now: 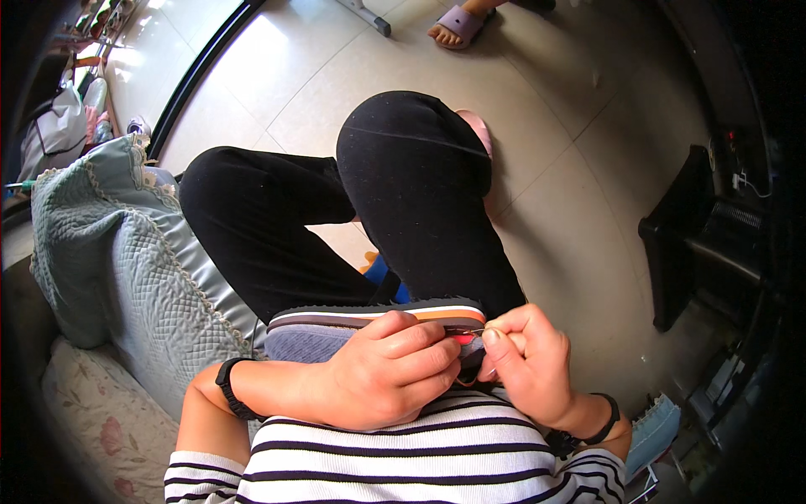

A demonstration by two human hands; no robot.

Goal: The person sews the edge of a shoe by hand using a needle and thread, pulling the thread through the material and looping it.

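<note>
A slipper (304, 343) lies sideways across my lap, its blue-grey ribbed fabric toward me and its layered sole edge in dark, white, orange and brown facing my knees. My left hand (395, 370) is wrapped round its right half, knuckles up, fingertips near a small red patch (463, 339). At the slipper's right end, my right hand (529, 357) pinches a thin, dark, needle-like piece (472, 331) between thumb and forefinger. Its tip runs toward my left fingertips; its exact kind is too small to tell. My left hand hides much of the slipper.
On the left, a pale green quilted cover (159, 277) drapes beside my leg, above a floral cushion (105, 403). Something blue (377, 270) shows between my legs. A black piece of furniture (672, 239) stands right. Another person's foot in a lilac sandal (458, 26) rests on the tiles ahead.
</note>
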